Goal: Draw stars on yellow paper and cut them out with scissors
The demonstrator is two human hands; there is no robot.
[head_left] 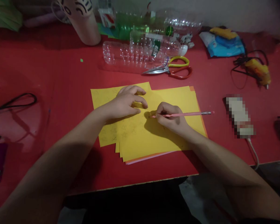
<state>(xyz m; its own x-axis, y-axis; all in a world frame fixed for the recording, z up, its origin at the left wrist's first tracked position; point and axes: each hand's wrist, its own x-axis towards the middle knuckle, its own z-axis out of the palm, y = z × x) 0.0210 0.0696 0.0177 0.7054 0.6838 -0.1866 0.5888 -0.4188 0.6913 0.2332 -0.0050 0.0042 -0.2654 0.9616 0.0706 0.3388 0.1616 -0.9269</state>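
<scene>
A stack of yellow paper (154, 140) lies on the red table, with edges of orange and pink sheets showing beneath. Faint pencil drawings, some of them star-shaped, mark its left part. My right hand (174, 119) grips a pink pencil (189, 114), its tip at the paper and its eraser end pointing right. To the left, my left hand (128, 102) rests on the sheets with its fingers spread and slightly bent, holding nothing. Under that hand, another yellow sheet (105, 133) with pencil marks sticks out on the left.
Beyond the paper lie scissors (168, 68) with yellow and red handles and clear plastic bottles (135, 53). A pale tumbler (86, 28) stands at the back left. On the right are a glue gun (258, 70), a blue packet (228, 45) and a blurred phone-like device (239, 115) on a cable.
</scene>
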